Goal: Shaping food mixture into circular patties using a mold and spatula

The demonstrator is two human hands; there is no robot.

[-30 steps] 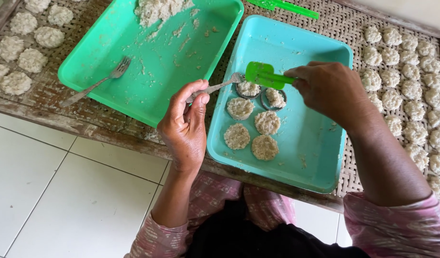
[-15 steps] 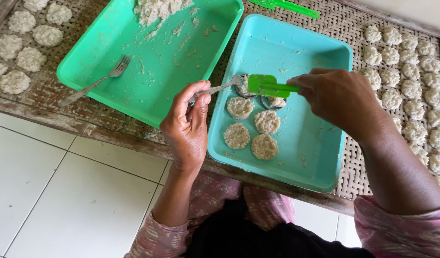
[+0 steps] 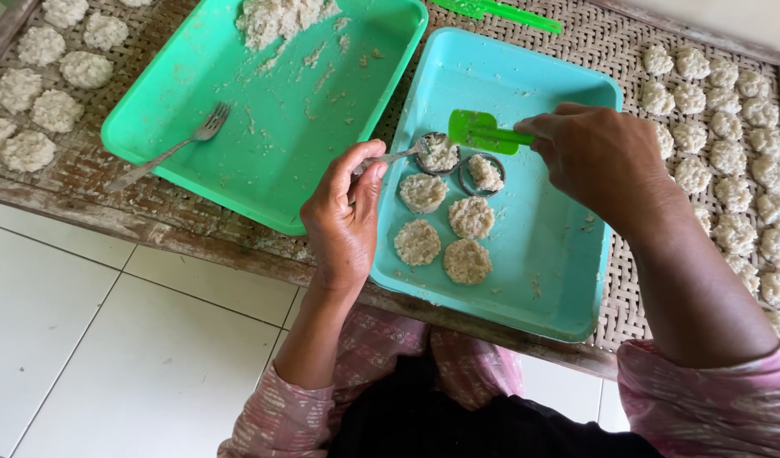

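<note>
Turquoise tray (image 3: 568, 280), four patties (image 3: 448, 227), two rings (image 3: 462, 165), left hand (image 3: 343, 216) gripping fork (image 3: 398, 156), right hand (image 3: 606, 161) pinching spatula (image 3: 479, 131)

Soft, even daylight fills the view, bright but not harsh. The blue tray (image 3: 568, 254) serves as the landmark: light seems to arrive from above and beyond its far edge, since the right hand (image 3: 606, 161) and the green spatula (image 3: 483, 131) cast only faint, diffuse shadows on its floor. No hard glare shows; the tray's raised rim carries a mild sheen. To the left of the tray, the white floor tiles (image 3: 110, 339) look pale and slightly washed out. Focus is sharp across the tray, with no visible motion blur. Lines right of the tray bend slightly, hinting at wide-angle distortion.
</note>
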